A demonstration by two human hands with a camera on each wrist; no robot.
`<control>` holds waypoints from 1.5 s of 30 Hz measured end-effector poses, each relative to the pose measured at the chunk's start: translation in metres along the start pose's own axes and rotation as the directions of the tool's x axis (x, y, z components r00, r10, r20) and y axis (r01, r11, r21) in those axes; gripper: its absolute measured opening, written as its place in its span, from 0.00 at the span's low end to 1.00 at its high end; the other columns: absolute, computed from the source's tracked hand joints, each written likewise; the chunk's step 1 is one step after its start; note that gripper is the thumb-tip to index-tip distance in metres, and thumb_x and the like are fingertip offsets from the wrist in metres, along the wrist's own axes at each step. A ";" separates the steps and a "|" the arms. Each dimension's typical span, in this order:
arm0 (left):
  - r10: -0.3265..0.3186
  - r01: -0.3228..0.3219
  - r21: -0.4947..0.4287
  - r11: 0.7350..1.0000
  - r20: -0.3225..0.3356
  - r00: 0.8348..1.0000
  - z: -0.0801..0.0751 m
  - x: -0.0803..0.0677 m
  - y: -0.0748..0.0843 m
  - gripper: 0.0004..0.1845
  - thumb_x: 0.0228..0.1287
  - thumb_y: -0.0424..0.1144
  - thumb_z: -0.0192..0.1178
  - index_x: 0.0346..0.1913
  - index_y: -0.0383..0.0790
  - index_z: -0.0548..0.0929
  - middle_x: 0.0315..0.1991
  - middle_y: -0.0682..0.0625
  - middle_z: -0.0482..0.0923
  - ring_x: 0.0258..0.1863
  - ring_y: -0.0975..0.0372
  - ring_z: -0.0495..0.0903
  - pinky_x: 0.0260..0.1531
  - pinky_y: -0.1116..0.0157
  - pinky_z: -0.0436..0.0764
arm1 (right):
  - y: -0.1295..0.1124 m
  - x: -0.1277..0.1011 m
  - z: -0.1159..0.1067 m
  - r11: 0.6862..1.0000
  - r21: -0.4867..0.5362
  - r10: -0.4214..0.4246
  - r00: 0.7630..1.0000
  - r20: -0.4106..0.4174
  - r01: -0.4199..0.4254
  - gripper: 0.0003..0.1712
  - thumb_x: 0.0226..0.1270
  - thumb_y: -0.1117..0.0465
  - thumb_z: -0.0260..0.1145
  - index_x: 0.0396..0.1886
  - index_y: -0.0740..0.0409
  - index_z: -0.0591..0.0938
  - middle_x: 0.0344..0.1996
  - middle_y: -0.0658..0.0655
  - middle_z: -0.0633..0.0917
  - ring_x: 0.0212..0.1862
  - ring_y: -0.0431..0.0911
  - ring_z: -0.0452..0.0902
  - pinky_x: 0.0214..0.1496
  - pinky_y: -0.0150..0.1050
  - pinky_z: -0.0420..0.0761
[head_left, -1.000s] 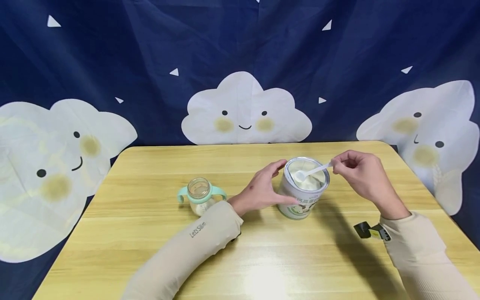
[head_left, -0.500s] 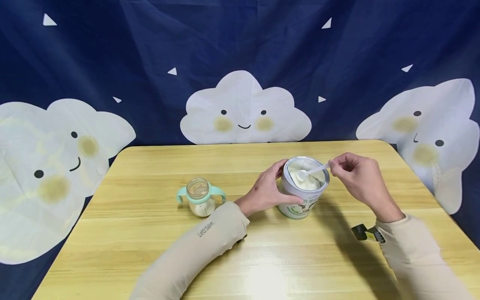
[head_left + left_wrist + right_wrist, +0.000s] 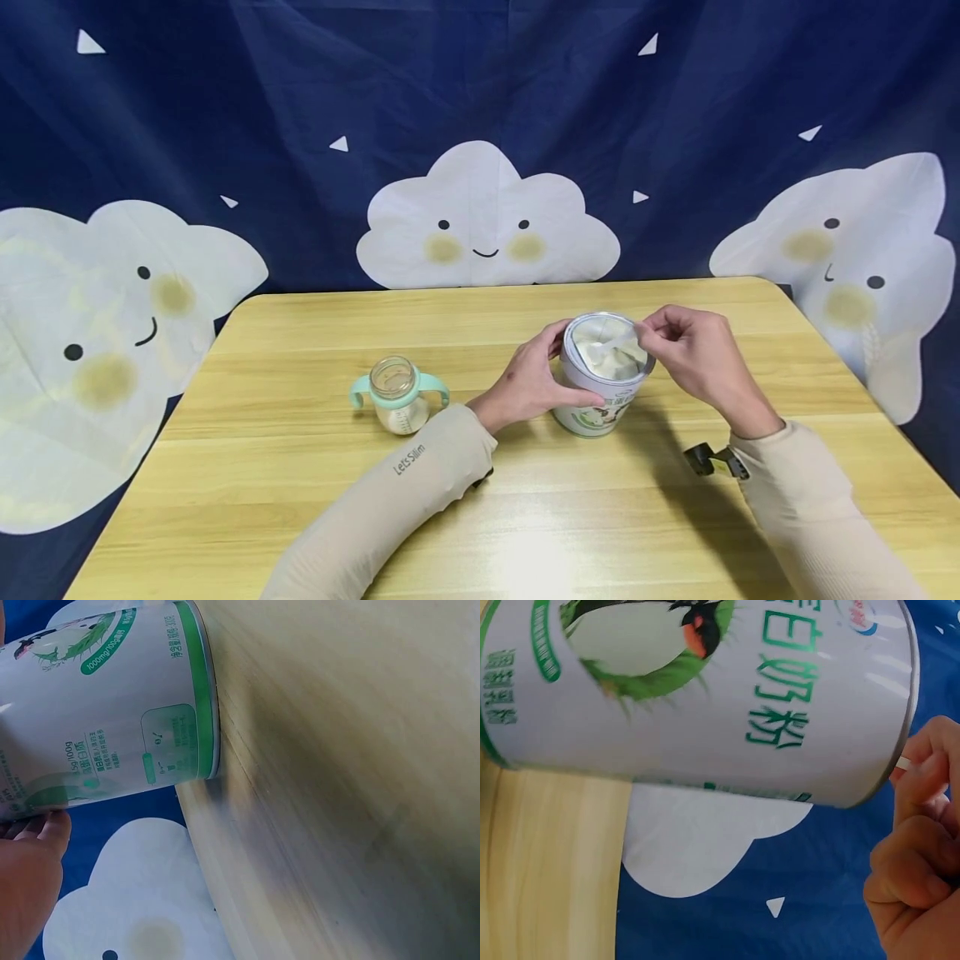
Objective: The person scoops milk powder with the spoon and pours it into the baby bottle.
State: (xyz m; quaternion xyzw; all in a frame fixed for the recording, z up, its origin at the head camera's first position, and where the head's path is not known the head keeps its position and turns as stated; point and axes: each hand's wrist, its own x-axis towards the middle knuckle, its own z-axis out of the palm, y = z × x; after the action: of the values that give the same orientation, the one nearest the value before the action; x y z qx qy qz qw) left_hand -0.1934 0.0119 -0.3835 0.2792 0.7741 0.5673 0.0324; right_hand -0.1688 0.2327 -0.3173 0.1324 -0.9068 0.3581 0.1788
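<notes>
A white and green milk powder can (image 3: 592, 408) stands uncovered on the table, pale powder inside and torn foil round its rim. My left hand (image 3: 525, 383) grips its left side, thumb across the front; the left wrist view shows some of those fingers (image 3: 54, 832) against the label. Over the can's right rim, my right hand (image 3: 686, 350) pinches the handle of a white scoop (image 3: 617, 341). The scoop's bowl is down in the powder and hard to make out. In the right wrist view only a sliver of the handle (image 3: 904, 763) shows between thumb and finger.
A baby bottle (image 3: 401, 408) with mint-green handles and no cap stands left of the can, near my left forearm, with some powder in it. The wooden table (image 3: 300, 483) ends at a dark blue curtain (image 3: 300, 100) printed with clouds.
My right hand has moved left, to the can's rim. The scoop has gone further into the can, and its bowl, plain to see before, is now hardly visible. My left hand keeps its hold.
</notes>
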 end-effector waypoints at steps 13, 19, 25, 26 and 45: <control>-0.026 0.026 0.005 1.000 0.002 1.000 0.000 0.000 0.000 0.54 0.39 0.39 0.85 0.72 0.40 0.66 0.65 0.50 0.74 0.64 0.62 0.73 0.63 0.69 0.71 | -0.005 0.003 -0.004 0.996 0.092 -0.013 0.977 0.212 -0.007 0.09 0.68 0.64 0.66 0.31 0.63 0.88 0.20 0.53 0.82 0.22 0.37 0.69 0.21 0.31 0.69; -0.016 0.016 -0.001 1.000 0.000 1.000 0.000 0.000 0.000 0.54 0.39 0.39 0.85 0.71 0.40 0.66 0.64 0.49 0.74 0.64 0.62 0.73 0.63 0.69 0.70 | 0.003 0.002 -0.015 0.982 0.138 0.084 0.959 0.270 -0.125 0.12 0.72 0.62 0.63 0.34 0.65 0.88 0.26 0.48 0.84 0.30 0.37 0.71 0.29 0.31 0.70; -0.020 0.020 -0.007 1.000 0.003 1.000 -0.001 0.000 -0.001 0.54 0.39 0.39 0.85 0.72 0.40 0.66 0.65 0.47 0.74 0.64 0.62 0.72 0.64 0.69 0.70 | 0.015 0.003 -0.020 0.925 0.177 0.282 0.918 0.278 -0.337 0.16 0.73 0.55 0.62 0.33 0.63 0.86 0.18 0.44 0.71 0.21 0.39 0.61 0.17 0.38 0.60; -0.023 0.023 -0.009 1.000 0.003 1.000 -0.001 0.000 -0.001 0.54 0.39 0.39 0.85 0.72 0.40 0.66 0.66 0.47 0.73 0.65 0.62 0.72 0.64 0.69 0.70 | 0.017 0.003 -0.020 0.912 0.188 0.308 0.910 0.276 -0.365 0.15 0.73 0.54 0.62 0.31 0.60 0.85 0.15 0.43 0.68 0.19 0.39 0.60 0.16 0.38 0.59; -0.028 0.028 0.015 0.999 0.007 1.000 -0.001 0.000 -0.001 0.55 0.39 0.39 0.85 0.73 0.39 0.65 0.67 0.48 0.72 0.65 0.61 0.73 0.63 0.69 0.71 | 0.039 0.003 -0.017 0.597 0.648 0.376 0.878 0.295 -0.473 0.18 0.74 0.65 0.60 0.20 0.52 0.81 0.14 0.46 0.70 0.16 0.34 0.57 0.22 0.40 0.43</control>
State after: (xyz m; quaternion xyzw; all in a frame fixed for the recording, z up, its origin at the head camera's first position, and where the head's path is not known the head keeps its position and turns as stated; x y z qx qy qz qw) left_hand -0.1942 0.0113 -0.3839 0.2706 0.7821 0.5597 0.0412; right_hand -0.1814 0.2720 -0.3279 -0.0071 -0.7150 0.6983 -0.0340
